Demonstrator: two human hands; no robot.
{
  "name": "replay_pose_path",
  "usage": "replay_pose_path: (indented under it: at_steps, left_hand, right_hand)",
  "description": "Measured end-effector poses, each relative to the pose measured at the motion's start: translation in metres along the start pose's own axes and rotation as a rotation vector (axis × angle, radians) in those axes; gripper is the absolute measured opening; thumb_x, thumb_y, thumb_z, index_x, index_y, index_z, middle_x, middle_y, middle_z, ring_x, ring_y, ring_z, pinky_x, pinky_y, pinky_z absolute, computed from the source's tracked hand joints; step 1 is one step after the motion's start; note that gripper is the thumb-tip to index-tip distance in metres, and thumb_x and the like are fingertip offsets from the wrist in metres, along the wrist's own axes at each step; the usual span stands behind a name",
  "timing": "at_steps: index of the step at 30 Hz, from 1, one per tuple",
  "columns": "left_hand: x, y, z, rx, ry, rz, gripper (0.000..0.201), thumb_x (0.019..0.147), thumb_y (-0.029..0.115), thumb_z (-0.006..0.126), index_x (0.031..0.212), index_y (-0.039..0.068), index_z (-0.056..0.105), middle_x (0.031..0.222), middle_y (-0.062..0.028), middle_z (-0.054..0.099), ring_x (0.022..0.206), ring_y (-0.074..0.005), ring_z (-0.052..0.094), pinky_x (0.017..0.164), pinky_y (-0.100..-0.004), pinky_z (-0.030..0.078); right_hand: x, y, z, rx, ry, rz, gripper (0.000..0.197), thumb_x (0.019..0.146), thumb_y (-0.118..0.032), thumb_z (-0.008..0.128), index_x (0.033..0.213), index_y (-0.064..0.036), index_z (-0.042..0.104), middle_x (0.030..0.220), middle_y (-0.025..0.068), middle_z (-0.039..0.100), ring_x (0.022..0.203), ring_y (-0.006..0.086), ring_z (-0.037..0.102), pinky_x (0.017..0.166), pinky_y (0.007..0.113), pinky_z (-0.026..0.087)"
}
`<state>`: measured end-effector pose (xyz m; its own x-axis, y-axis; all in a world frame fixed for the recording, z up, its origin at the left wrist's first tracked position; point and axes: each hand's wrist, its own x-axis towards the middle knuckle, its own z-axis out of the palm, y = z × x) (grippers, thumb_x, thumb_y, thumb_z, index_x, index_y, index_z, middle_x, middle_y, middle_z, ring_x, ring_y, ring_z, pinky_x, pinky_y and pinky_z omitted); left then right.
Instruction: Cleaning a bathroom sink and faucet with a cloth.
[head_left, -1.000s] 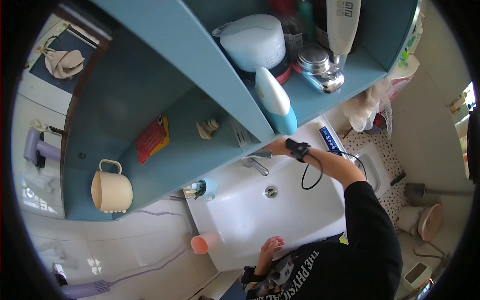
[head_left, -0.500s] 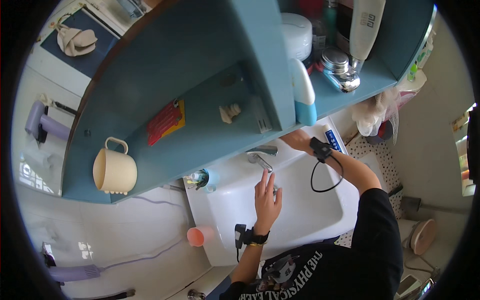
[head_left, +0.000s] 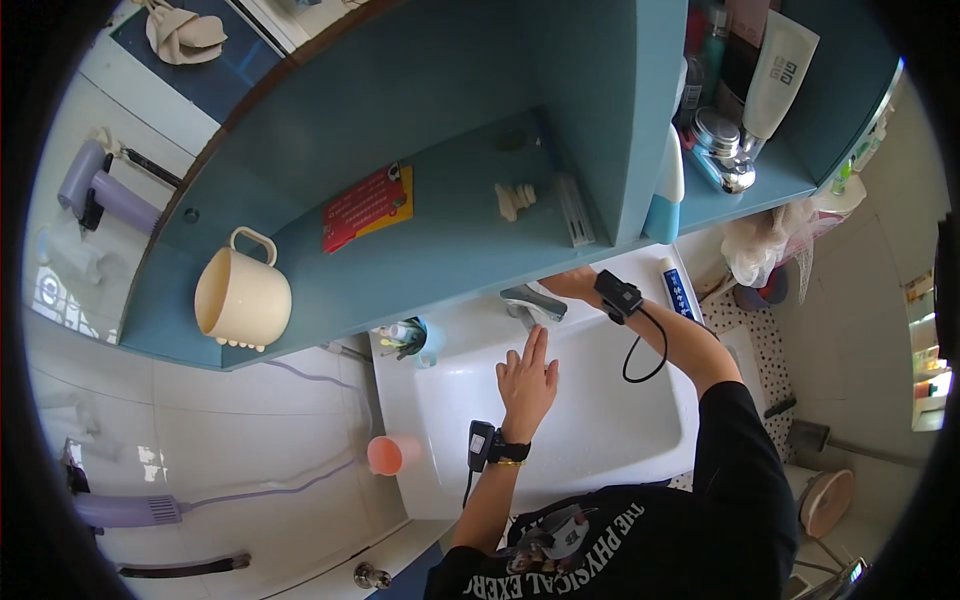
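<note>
My left hand [head_left: 527,387] is over the white sink basin [head_left: 620,410], palm down with its fingers stretched out. Its fingertips lie just below the spout of the silver faucet [head_left: 535,305]; whether they touch it I cannot tell. Close beside the faucet's handle, my right hand [head_left: 572,284] reaches in from the right. The shelf's edge hides most of its fingers. Each wrist wears a black strap with a small box and a cable.
A blue-green shelf [head_left: 450,290] juts over the sink, holding a cream mug [head_left: 242,292] and red card [head_left: 365,208]. On the sink's rim are a blue cup [head_left: 428,345] of toothbrushes, a pink cup [head_left: 393,455] and a toothpaste tube [head_left: 677,290].
The whole view has shifted, so the shelf sits higher and further right. My right hand has come left, closer to the faucet handle. My left hand stays near the spout, fingers still outstretched.
</note>
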<state>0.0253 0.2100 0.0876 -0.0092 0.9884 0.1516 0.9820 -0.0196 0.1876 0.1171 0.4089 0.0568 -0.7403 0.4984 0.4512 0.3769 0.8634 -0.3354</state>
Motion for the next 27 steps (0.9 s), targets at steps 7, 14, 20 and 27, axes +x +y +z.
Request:
replay_pose_path:
  at_steps: [7, 14, 20, 27]
  left_hand:
    - [-0.013, -0.011, 0.001, -0.001, 0.012, -0.053, 0.061, 0.072, 0.021, 0.061, 0.128, 0.011, 0.040, 0.134, 0.0033, 0.039, 0.072, -0.0205, 0.050, 0.062, -0.0330, 0.034]
    - [-0.011, -0.006, 0.000, -0.034, -0.011, -0.040, 0.064, 0.071, 0.020, 0.062, 0.130, 0.011, 0.038, 0.135, 0.0018, 0.038, 0.071, -0.0212, 0.051, 0.062, -0.0332, 0.034]
    - [-0.022, -0.018, 0.003, -0.054, -0.012, -0.080, 0.065, 0.071, 0.019, 0.062, 0.130, 0.010, 0.037, 0.137, 0.0010, 0.036, 0.071, -0.0219, 0.052, 0.064, -0.0335, 0.036]
    - [-0.027, -0.023, 0.007, -0.037, 0.027, -0.050, 0.068, 0.069, 0.017, 0.062, 0.132, 0.012, 0.036, 0.138, 0.0040, 0.035, 0.068, -0.0177, 0.050, 0.060, -0.0307, 0.035]
  right_hand:
    - [0.050, -0.039, -0.035, -0.150, -0.435, 0.228, 0.033, 0.076, -0.009, 0.053, 0.109, -0.0106, 0.056, 0.104, 0.0070, 0.058, 0.103, 0.0234, 0.052, 0.089, 0.032, 0.041]
    - [-0.020, 0.026, 0.025, -0.092, 0.050, -0.100, 0.040, 0.075, -0.007, 0.052, 0.115, -0.0112, 0.052, 0.117, 0.0048, 0.050, 0.114, 0.0205, 0.044, 0.096, 0.031, 0.035]
    - [0.020, -0.019, -0.021, -0.123, -0.298, 0.092, 0.042, 0.076, -0.007, 0.050, 0.118, -0.0093, 0.050, 0.124, 0.0038, 0.047, 0.117, 0.0194, 0.041, 0.098, 0.030, 0.034]
    - [0.034, -0.022, 0.005, -0.085, -0.271, 0.029, 0.041, 0.077, -0.007, 0.050, 0.118, -0.0089, 0.050, 0.124, 0.0036, 0.047, 0.117, 0.0192, 0.041, 0.098, 0.031, 0.034]
